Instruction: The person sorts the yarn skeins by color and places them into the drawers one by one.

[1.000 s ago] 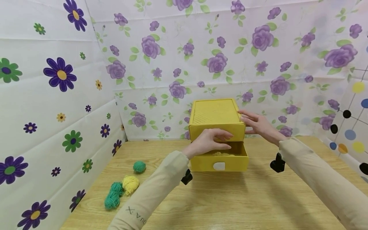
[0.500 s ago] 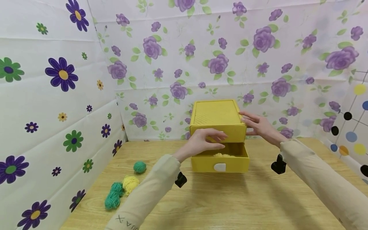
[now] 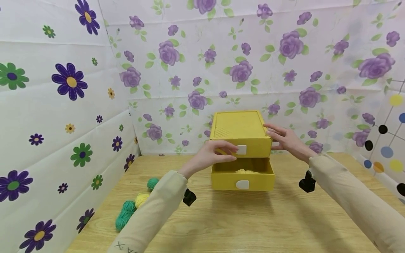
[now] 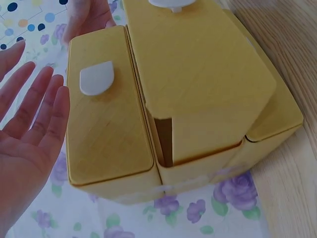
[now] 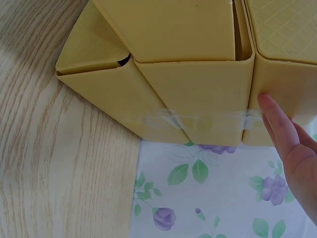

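Observation:
A yellow drawer unit [image 3: 238, 124] stands against the back cloth. Its top drawer is closed, with a white handle [image 3: 242, 149] on the front. Below it, an open drawer [image 3: 221, 182] juts out with yellow yarn [image 3: 246, 172] inside. In the left wrist view a third, closed section [image 4: 277, 116] shows beyond the pulled-out drawer. My left hand [image 3: 210, 153], fingers spread loosely, is in front of the top drawer; the left wrist view shows it apart from the unit and holding nothing. Extended fingers of my right hand [image 5: 292, 139] touch the unit's right side near the top.
On the wooden table [image 3: 234, 225], at the left, lie a green yarn ball [image 3: 152, 183], a yellow yarn ball [image 3: 140, 199] and a green yarn skein [image 3: 125, 212]. My left sleeve partly covers the yellow ball. Flowered cloth walls [image 3: 177, 116] stand behind and at the left.
My left hand has moved left across the front of the drawer unit, uncovering the top drawer's white handle. My right hand stays at the unit's side.

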Available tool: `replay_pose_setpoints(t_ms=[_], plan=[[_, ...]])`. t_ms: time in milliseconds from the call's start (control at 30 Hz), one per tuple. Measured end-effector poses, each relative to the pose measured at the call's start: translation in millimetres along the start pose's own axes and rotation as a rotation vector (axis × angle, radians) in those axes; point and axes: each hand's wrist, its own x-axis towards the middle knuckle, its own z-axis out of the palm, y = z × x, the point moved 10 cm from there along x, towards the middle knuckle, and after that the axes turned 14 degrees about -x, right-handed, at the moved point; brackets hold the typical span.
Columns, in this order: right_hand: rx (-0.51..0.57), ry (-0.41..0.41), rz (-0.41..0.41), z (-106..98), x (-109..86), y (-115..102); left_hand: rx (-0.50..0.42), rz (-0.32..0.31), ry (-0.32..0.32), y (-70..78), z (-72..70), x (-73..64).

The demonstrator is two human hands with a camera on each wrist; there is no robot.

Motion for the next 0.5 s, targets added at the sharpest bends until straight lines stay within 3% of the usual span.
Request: replay_pose_setpoints(t_ms=[200,500], plan=[[-0.002,-0.005,0.008,1,1.0,1,0.036,-0.019,0.02,19.7,-9.3,-18.7],[0.003,-0.02,0.005,1,-1.2,-2,0.064,-0.073,0.072,12.4,-34.7,-39.4]])
